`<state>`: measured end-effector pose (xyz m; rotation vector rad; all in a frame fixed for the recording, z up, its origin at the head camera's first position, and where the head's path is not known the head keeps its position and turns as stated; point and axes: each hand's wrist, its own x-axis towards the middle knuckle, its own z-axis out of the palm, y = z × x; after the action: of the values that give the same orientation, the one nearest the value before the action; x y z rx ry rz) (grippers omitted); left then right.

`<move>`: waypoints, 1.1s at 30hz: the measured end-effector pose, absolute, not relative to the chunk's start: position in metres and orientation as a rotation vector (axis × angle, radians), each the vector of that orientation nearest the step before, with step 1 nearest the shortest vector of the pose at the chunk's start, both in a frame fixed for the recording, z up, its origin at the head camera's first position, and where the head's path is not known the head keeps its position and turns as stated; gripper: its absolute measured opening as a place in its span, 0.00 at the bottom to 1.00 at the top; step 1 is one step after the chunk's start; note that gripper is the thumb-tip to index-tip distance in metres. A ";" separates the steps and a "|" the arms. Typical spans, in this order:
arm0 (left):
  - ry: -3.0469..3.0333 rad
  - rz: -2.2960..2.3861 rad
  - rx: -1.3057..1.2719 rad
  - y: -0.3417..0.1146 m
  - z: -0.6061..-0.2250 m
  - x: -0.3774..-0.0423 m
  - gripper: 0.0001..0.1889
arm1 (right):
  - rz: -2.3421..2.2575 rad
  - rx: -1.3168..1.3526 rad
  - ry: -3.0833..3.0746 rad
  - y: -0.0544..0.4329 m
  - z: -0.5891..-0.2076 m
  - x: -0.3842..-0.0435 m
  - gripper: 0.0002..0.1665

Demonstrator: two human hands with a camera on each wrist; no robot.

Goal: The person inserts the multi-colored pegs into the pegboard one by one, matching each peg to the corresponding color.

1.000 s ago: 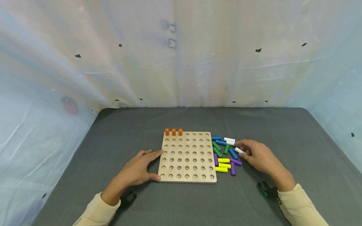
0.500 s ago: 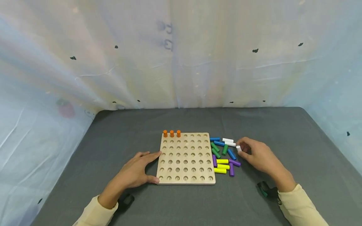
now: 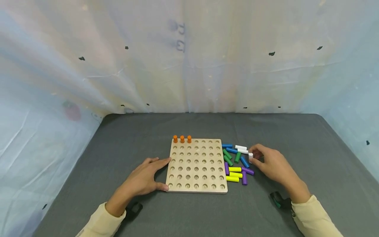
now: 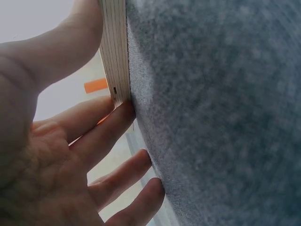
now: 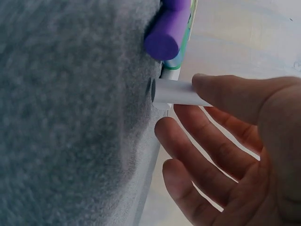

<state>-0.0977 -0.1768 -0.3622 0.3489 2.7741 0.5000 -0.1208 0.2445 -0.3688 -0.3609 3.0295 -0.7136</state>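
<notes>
My right hand [image 3: 267, 163] pinches a white peg [image 3: 250, 157] between thumb and fingertips, right of the pegboard. In the right wrist view the white peg [image 5: 176, 92] has its lower end close to the cloth. My left hand [image 3: 143, 177] lies spread along the left side of the wooden pegboard [image 3: 196, 190], index fingertip and thumb at its edge. In the left wrist view the fingertips [image 4: 124, 110] touch the board's side [image 4: 116, 52]. Three orange pegs [image 3: 182, 139] stand upright in the board's far left holes; the other holes hold none.
Loose pegs lie against the board's right side: white [image 3: 240, 147], blue [image 3: 244, 161], green [image 3: 238, 157], yellow [image 3: 232, 179] and purple [image 3: 244, 178]. Grey cloth [image 3: 195, 214] covers the table. Pale hanging sheets [image 3: 207, 65] enclose the back and sides.
My right hand has lifted the white peg from lying on the cloth to standing upright in its pinch, shifting slightly away from me. The left hand has stayed at the board's edge.
</notes>
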 end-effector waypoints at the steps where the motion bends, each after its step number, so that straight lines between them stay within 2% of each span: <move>1: 2.774 0.498 0.347 -0.177 -0.362 -0.097 0.52 | -0.710 -0.359 3.035 0.244 -0.369 -0.120 0.14; 11: 2.790 0.502 0.339 -0.176 -0.360 -0.095 0.52 | -0.670 -0.387 3.076 0.233 -0.351 -0.127 0.15; 27: 2.788 0.494 0.323 -0.174 -0.363 -0.097 0.52 | -0.818 -0.746 2.947 0.151 -0.329 -0.162 0.14; 33: 2.802 0.518 0.333 -0.176 -0.363 -0.096 0.52 | -0.908 -0.802 2.847 0.127 -0.328 -0.174 0.15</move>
<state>-0.0963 -0.1762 -0.3633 0.3332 2.8025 0.5180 -0.1741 0.1265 -0.3280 -0.8019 2.8467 -0.9077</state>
